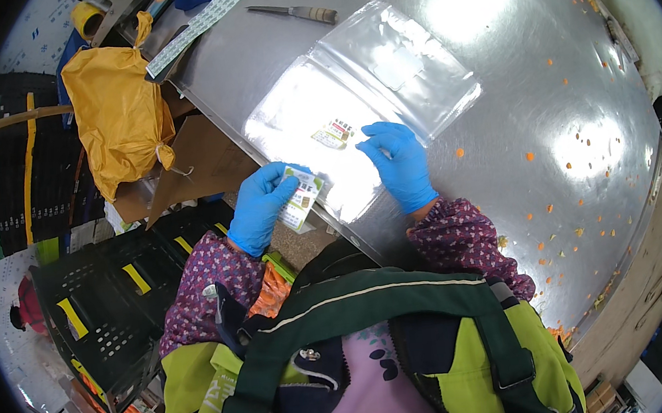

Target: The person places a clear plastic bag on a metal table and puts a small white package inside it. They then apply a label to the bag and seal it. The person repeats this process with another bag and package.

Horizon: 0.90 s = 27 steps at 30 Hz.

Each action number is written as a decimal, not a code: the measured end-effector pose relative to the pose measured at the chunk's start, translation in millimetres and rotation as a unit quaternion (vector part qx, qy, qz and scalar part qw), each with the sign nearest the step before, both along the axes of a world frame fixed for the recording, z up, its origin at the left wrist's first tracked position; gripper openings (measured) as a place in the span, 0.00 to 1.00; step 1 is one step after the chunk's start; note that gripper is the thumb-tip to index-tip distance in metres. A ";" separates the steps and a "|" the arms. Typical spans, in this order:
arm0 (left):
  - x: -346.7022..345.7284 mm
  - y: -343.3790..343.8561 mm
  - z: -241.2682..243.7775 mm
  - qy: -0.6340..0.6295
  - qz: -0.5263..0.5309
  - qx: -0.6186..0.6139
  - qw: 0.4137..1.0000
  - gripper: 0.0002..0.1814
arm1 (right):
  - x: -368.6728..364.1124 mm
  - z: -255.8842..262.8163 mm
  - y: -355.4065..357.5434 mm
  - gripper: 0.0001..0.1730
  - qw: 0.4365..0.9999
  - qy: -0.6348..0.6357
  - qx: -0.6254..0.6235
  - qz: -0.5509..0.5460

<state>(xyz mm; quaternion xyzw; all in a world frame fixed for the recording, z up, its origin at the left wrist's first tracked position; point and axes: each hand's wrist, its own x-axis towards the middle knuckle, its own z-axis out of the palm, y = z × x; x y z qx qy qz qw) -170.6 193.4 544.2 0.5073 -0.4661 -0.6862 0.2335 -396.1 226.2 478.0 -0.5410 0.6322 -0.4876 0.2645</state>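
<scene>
My left hand (267,204), in a blue glove, pinches a small stack of printed labels (300,200) over the near edge of the steel table. My right hand (400,160), gloved the same way, hovers over clear plastic bags (290,105) with fingers curled and the thumb slightly apart, holding nothing that I can see. Just left of its fingertips, a printed label (334,135) lies on the top bag. Farther back, a second pile of clear bags (445,79) overlaps the first, with a pale rectangular patch (398,68) on it.
A knife (298,13) and a strip of printed stickers (197,30) lie towards the back left. Orange scraps (530,156) dot the steel table (486,190). At left are a yellow tied bag (119,120), cardboard (205,159), black crates (117,301) and bagged carrots (270,291).
</scene>
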 end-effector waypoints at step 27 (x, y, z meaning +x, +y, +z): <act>-6.5 -15.3 13.2 -0.145 -0.169 0.053 0.973 0.16 | 8.6 1.9 5.0 0.22 0.943 0.278 -0.016 0.182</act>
